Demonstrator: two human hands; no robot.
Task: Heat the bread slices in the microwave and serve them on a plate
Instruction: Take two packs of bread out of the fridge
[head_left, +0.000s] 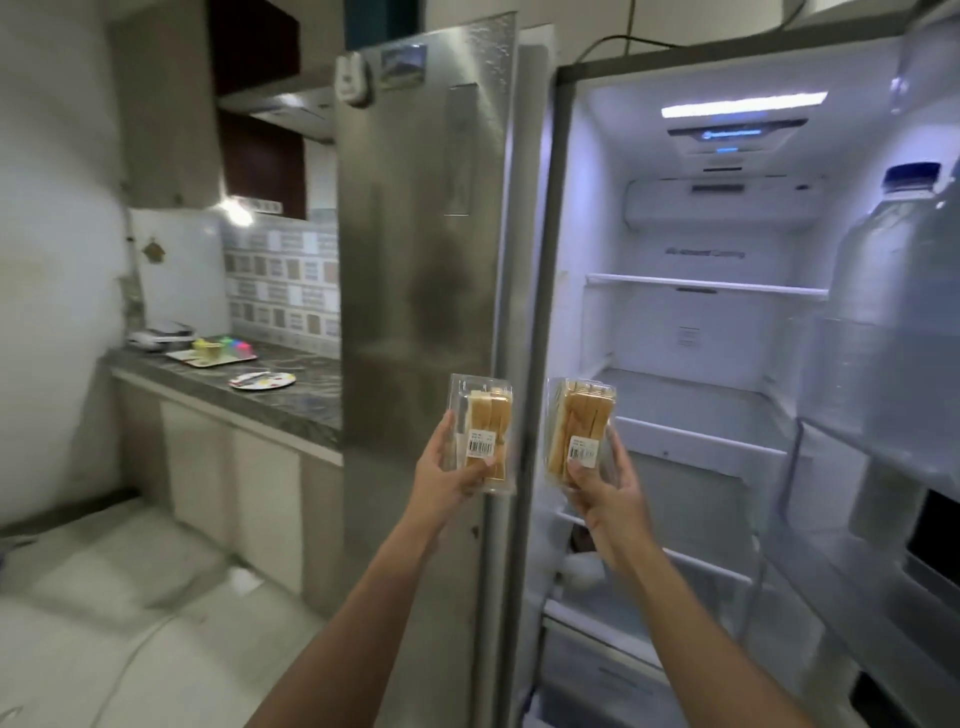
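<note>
I hold two clear plastic packs of bread slices up in front of an open fridge. My left hand (451, 474) grips the left bread pack (485, 415) from below, its barcode label facing me. My right hand (605, 493) grips the right bread pack (581, 415) the same way, just in front of the lit fridge compartment (691, 322). Each pack shows several upright tan slices. A white plate (262, 381) with colourful marks lies on the dark counter at the left. No microwave is in sight.
The fridge's right door (893, 364) stands open at the right, holding a large water bottle (898, 291). The steel left door (421, 234) is closed. The grey stone counter (291, 395) carries a tray with coloured cups (215, 353). Pale floor tiles (130, 597) stretch at lower left.
</note>
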